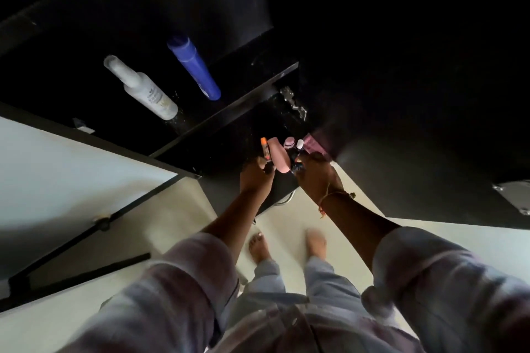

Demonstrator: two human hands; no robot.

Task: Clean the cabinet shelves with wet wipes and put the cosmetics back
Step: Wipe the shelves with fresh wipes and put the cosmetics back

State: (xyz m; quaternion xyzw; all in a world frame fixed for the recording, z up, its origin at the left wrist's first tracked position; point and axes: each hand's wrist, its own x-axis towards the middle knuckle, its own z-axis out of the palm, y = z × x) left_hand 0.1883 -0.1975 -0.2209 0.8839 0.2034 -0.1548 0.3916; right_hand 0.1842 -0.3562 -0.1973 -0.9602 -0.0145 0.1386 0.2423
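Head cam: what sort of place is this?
Probably a home, at a dark cabinet: white bottle and blue bottle inside, left hand and right hand gripping small cosmetics, bare feet on a pale floor.

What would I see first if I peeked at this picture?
Probably the bright blue bottle and the white bottle, standing out on the dark cabinet shelf. Closer in, the left hand grips an orange-capped tube and the right hand holds small bottles, with a pink bottle between them.

white bottle (143,89), blue bottle (195,69): upright, apart, upper shelf (187,123) | orange tube (265,149), pink bottle (279,159): side by side, lower shelf (229,146)
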